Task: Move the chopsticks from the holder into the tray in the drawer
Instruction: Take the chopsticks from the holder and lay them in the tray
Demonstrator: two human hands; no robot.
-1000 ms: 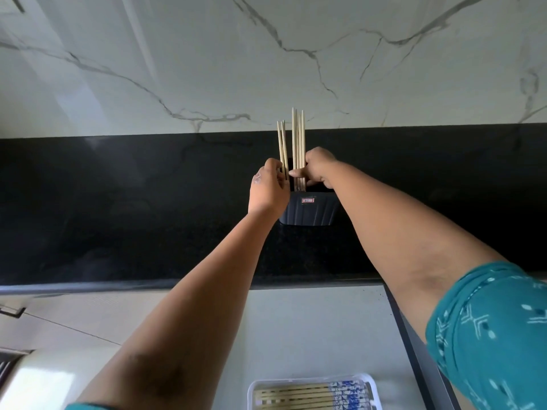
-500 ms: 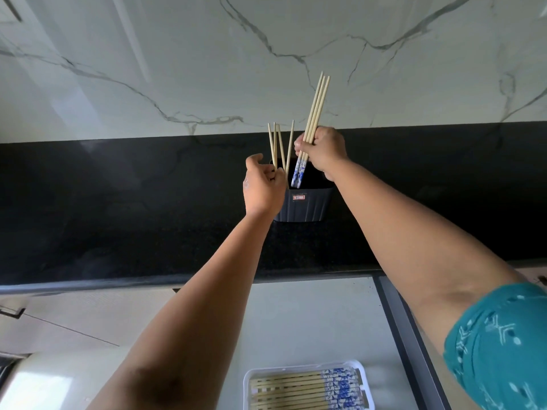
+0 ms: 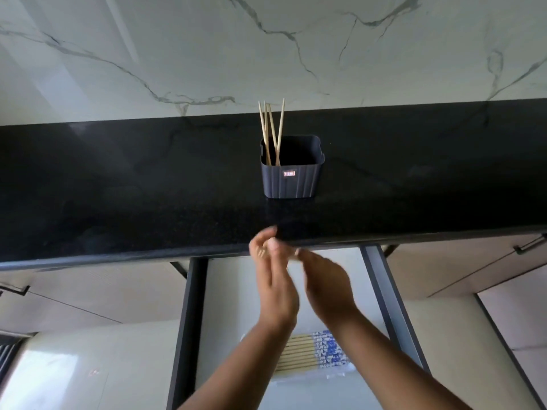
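Observation:
The dark ribbed holder (image 3: 291, 176) stands on the black counter with several plain wooden chopsticks (image 3: 270, 128) leaning at its left side. Below the counter's front edge, over the open drawer (image 3: 231, 306), my left hand (image 3: 275, 285) and my right hand (image 3: 325, 285) are pressed together, both blurred. Between them is a small bundle of chopsticks (image 3: 293, 257); only its pale ends show at my left palm and between the hands. Under my wrists the white tray (image 3: 337, 372) holds a row of chopsticks with blue patterned ends (image 3: 299, 353), partly hidden by my arms.
The black counter (image 3: 118, 187) runs across the view with a marble wall behind it. The drawer's dark side rails (image 3: 384, 291) flank my hands. Closed cabinet fronts lie to both sides, with a handle (image 3: 529, 245) at the right.
My right hand has lifted a bundle of chopsticks out of the holder and brought it down below the counter edge. My left hand let go of the remaining chopsticks and came down to the bundle.

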